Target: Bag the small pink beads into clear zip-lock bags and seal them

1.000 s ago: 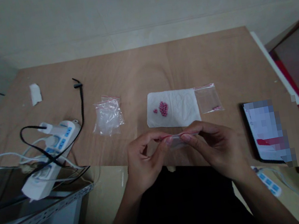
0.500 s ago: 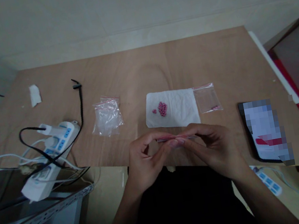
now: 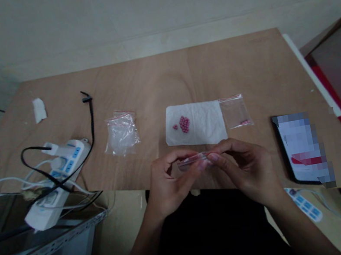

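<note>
Both hands pinch a small clear zip bag point(image 3: 187, 163) in front of my body, above the table's near edge. My left hand point(image 3: 175, 183) grips it between thumb and fingers, and my right hand point(image 3: 246, 167) pinches its other side close by. Just beyond them lies a white cloth or tissue point(image 3: 207, 121), with a cluster of small pink beads point(image 3: 185, 124) and a smaller group point(image 3: 175, 127) to its left. Against the cloth's right side is another clear zip bag point(image 3: 235, 111) with a few pink beads at its bottom corner. Left of the cloth rests a pile of clear zip bags point(image 3: 121, 132).
A phone point(image 3: 302, 148) lies on the wooden table point(image 3: 136, 81) at the right. A white power strip point(image 3: 72, 158) with tangled cables sits at the left edge. Further back is a scrap of white paper point(image 3: 40, 110). A second power strip point(image 3: 306, 205) is below the right edge.
The bag in my hands has tilted, so more of its clear surface shows. My fingertips have shifted slightly along it. The things on the table stay where they were.
</note>
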`<state>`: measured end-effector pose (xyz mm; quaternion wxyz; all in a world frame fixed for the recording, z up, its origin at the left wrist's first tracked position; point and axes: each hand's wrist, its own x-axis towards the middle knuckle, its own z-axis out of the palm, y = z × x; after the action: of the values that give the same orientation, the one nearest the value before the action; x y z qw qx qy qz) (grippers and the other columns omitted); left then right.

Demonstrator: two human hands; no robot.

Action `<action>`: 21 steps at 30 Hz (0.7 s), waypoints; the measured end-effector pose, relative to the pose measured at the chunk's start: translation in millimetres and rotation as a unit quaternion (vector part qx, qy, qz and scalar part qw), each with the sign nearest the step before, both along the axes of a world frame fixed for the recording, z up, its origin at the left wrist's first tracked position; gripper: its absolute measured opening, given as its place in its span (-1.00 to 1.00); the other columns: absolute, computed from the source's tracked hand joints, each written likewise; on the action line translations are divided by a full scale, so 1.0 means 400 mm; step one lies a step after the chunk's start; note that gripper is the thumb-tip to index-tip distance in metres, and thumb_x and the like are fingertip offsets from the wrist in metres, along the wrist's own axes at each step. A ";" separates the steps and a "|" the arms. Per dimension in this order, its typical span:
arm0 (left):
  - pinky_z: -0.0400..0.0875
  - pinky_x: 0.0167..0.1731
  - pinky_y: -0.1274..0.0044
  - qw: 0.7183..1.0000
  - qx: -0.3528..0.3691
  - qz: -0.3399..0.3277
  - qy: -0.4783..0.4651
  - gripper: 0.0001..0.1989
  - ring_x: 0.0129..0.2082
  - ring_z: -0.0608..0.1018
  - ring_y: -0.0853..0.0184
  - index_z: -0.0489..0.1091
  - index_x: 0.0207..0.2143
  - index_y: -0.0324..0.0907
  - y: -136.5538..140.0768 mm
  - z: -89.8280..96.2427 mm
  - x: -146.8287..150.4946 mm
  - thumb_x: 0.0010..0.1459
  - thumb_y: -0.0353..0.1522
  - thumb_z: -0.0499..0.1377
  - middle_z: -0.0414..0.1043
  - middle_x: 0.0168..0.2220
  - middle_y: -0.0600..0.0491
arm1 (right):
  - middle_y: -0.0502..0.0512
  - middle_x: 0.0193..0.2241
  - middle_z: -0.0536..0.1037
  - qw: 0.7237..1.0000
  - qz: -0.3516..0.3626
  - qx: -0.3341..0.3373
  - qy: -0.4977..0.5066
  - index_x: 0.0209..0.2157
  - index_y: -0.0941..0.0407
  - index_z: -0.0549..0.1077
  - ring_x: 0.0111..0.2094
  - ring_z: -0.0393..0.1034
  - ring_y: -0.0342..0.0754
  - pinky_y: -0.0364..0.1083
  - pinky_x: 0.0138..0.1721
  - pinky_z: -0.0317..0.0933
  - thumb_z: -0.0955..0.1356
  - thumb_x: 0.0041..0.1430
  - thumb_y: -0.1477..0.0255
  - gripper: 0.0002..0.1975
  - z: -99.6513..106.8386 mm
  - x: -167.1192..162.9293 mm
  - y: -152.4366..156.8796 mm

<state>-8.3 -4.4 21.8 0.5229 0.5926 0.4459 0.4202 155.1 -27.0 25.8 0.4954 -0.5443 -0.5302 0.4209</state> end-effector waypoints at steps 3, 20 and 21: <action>0.54 -0.32 0.58 1.000 0.012 0.010 0.003 -0.96 -0.40 0.64 0.36 0.55 -0.37 -0.18 0.000 -0.003 0.004 0.10 -0.39 0.30 0.64 -0.39 0.04 | 0.05 -0.45 0.64 1.000 0.022 0.008 -0.015 -0.41 0.08 0.58 -0.41 0.54 -0.07 -0.10 -0.34 0.40 0.43 0.14 0.39 -0.91 -0.002 0.000 -0.002; 0.48 -0.19 0.42 0.919 0.071 0.334 0.199 -0.69 -0.30 0.60 0.28 0.52 -0.36 -0.22 0.099 -0.095 -0.173 0.17 -0.15 0.17 0.59 -0.34 -0.03 | 0.05 -0.38 0.59 0.961 -0.225 -0.038 -0.158 -0.06 -0.06 0.50 -0.71 0.27 -0.20 -0.15 -0.75 0.10 0.37 0.19 0.19 -0.70 -0.033 0.222 0.139; 0.46 -0.10 0.34 0.892 0.082 0.367 0.251 -0.64 -0.18 0.58 0.20 0.49 -0.20 -0.24 0.118 -0.108 -0.182 0.10 -0.13 0.22 0.57 -0.19 -0.09 | 0.09 -0.35 0.59 0.948 -0.224 -0.051 -0.218 0.00 -0.03 0.47 -0.69 0.30 -0.15 -0.11 -0.72 0.16 0.35 0.21 0.18 -0.65 -0.047 0.241 0.161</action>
<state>-81.1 42.8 -21.5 0.1521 0.5133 0.7120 0.4544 251.5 37.4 6.9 0.4204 -0.7523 -0.4676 0.1968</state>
